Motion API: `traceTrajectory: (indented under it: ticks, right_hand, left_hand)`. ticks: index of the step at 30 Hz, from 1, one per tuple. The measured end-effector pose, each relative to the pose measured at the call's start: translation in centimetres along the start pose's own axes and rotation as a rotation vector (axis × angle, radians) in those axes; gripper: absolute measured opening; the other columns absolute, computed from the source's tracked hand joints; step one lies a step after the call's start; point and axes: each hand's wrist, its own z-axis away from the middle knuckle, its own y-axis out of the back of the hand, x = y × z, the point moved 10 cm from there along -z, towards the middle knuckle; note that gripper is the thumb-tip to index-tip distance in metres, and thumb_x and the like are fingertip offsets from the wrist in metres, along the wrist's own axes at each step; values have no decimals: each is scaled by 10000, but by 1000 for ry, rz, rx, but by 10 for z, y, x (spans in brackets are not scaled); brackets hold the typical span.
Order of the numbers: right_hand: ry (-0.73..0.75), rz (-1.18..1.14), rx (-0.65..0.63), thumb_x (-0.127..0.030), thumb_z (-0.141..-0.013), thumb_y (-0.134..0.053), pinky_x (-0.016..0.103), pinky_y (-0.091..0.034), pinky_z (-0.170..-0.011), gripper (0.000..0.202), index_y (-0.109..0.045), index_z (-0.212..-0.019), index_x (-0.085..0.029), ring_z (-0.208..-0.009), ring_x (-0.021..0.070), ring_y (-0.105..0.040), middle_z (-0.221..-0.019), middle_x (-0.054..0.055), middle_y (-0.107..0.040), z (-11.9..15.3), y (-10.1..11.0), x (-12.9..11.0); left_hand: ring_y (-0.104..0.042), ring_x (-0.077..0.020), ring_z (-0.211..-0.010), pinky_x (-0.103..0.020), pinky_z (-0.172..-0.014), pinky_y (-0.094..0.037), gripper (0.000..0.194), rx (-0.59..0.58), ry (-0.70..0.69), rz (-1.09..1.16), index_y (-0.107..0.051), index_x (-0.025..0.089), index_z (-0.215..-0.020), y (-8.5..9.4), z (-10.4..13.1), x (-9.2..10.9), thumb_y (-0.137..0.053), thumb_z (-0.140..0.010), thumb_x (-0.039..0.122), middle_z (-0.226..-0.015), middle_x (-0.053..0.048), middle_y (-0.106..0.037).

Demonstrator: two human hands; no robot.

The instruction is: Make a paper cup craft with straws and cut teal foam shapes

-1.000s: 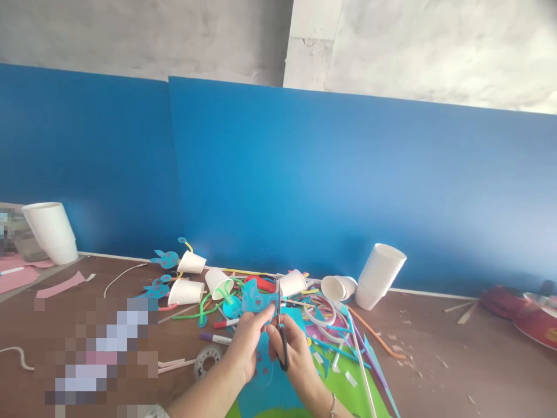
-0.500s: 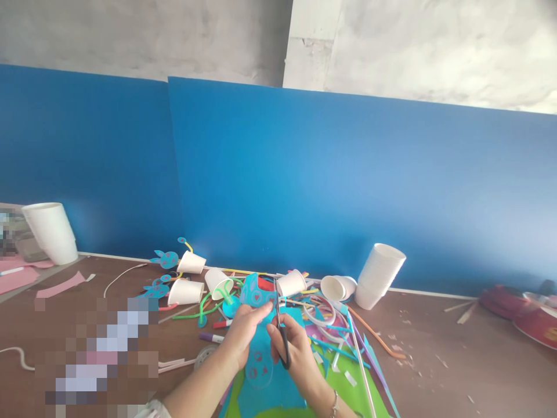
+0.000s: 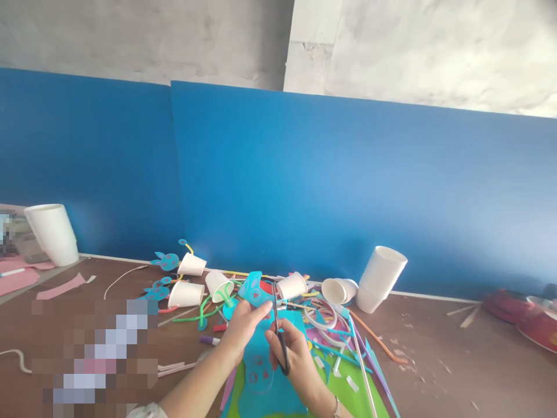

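Note:
My left hand (image 3: 247,325) is closed on a small piece of blue paper (image 3: 253,288) with red and purple marks drawn on it. In my right hand (image 3: 293,351) is a pair of scissors (image 3: 282,342) with black handles, blades pointing up and away beside the paper's right edge. Below both hands lies a larger blue sheet (image 3: 285,386) with an oval face-like drawing, on top of green paper (image 3: 343,380). A purple marker (image 3: 209,340) and a red marker cap (image 3: 220,327) lie left of my left wrist.
White paper cups (image 3: 186,294) lie tipped along the back, some with blue cut-outs (image 3: 167,261) and bent straws. A cup stack (image 3: 380,278) leans right; another stack (image 3: 52,232) stands far left. Straws, headbands (image 3: 326,316) and scraps clutter the right. A blue partition (image 3: 348,191) rises behind.
The blue piece in my left hand has turned and tilted slightly, and the scissor blades have shifted a little left along its edge. The view has moved slightly.

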Motion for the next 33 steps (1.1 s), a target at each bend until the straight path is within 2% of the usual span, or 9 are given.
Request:
traceTrajectory:
  ticks: [3,7,11,20,29,33]
  right_hand:
    - [23,-16,-1,-671,-727,-599,185,-304,-380,488,-461,-733,-202,-376,71,-360,-420,-80,-452,1,-1,-2]
    - [61,-47,-7,-659,-744,-595,185,-307,-380,475,-474,-763,-201,-388,68,-350,-458,-73,-471,2,-1,-6]
    - [70,-51,0,-650,-754,-592,182,-296,-381,467,-477,-770,-199,-391,62,-323,-458,-78,-452,3,0,-9]
    - [14,17,-6,-666,-737,-590,187,-287,-384,481,-453,-726,-205,-391,69,-322,-424,-83,-429,2,2,-7]
    - [-8,4,-49,-610,-740,-634,190,-267,-392,440,-464,-733,-203,-369,69,-312,-390,-90,-432,1,-1,-4]
    - [-16,-2,-41,-614,-724,-646,196,-295,-391,445,-474,-731,-204,-365,73,-323,-393,-88,-440,1,-1,-4]
  left_hand:
    - [-603,-209,-697,-292,-681,-446,281,7,7,-29,-647,174,-636,-2,3,-5,-722,-652,444,-613,-21,-653]
    - [-616,-226,-660,-312,-640,-450,320,-63,50,5,-614,182,-587,-10,5,-15,-713,-669,475,-559,-29,-629]
    - [-603,-225,-631,-315,-627,-435,324,-96,47,30,-600,187,-554,-14,6,-15,-714,-676,466,-531,-26,-604]
    - [-529,-172,-630,-277,-648,-396,265,-34,25,-13,-579,189,-540,-4,2,-5,-731,-634,384,-562,11,-580]
    - [-495,-148,-608,-270,-641,-366,284,-169,26,-62,-582,167,-618,-3,-10,-7,-740,-601,402,-577,23,-560]
    - [-501,-154,-605,-281,-657,-373,263,-94,44,-77,-548,177,-594,3,-10,-13,-714,-623,379,-566,24,-549]
